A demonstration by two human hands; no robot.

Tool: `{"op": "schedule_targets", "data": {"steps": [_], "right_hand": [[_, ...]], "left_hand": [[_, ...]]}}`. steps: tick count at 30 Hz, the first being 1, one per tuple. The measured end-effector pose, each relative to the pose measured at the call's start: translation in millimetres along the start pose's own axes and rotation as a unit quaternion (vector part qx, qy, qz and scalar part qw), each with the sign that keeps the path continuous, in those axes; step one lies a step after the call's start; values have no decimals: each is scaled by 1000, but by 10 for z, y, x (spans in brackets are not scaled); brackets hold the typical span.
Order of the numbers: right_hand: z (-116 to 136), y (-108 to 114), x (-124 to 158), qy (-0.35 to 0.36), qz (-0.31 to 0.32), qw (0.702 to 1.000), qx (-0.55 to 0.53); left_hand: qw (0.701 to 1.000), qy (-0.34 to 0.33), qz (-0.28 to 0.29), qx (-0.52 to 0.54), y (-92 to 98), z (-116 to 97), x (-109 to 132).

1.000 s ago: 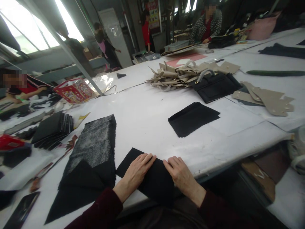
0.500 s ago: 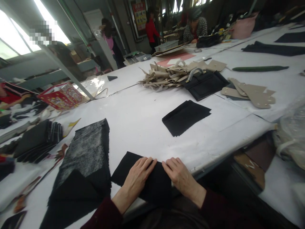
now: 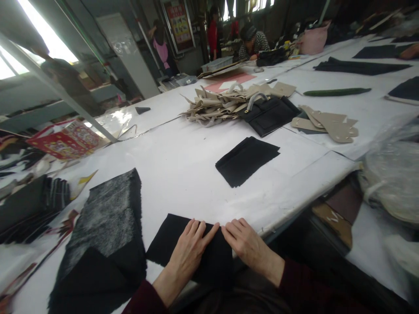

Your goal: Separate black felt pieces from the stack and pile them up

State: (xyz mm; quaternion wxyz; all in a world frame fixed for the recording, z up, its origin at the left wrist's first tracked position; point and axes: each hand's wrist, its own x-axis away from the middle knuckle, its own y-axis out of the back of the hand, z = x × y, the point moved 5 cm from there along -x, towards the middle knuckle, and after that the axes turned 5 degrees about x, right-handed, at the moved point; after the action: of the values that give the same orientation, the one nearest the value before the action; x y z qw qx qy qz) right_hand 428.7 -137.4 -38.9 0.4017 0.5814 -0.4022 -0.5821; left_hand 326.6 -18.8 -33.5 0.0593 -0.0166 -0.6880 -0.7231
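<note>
Black fabric piece (image 3: 165, 246) lies flat at the near edge of the white-covered desk (image 3: 183, 165), bottom centre of the head view. Both hands press on it palm down, gripping nothing. The left hand (image 3: 190, 250) and right hand (image 3: 247, 244) have their fingers stretched out and their tips almost meeting over the cloth's far edge. Judging by how things lie, this piece is only being smoothed. One similar black piece (image 3: 245, 159) sits apart at mid-frame, while a thick stack of dark fuzzy cloth (image 3: 108, 218) waits just beside the left hand, so most of the pile looks unhandled.

Farther up the desk are a heap of beige cut parts (image 3: 216, 104), a black handbag (image 3: 270, 115) touching it, more beige parts (image 3: 330, 124) and a long green object (image 3: 337, 92). A red printed box (image 3: 62, 141) stands at the left and a clear plastic bag (image 3: 393, 174) at the right. Other people work in the upper centre of the frame, near bright windows.
</note>
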Motion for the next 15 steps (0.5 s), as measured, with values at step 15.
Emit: {"op": "schedule_targets", "data": {"steps": [15], "right_hand": [[-54,104,159,-60,-3,998,-30]], "left_hand": [[999,-3,-16,-42,-6,-60,7]]}}
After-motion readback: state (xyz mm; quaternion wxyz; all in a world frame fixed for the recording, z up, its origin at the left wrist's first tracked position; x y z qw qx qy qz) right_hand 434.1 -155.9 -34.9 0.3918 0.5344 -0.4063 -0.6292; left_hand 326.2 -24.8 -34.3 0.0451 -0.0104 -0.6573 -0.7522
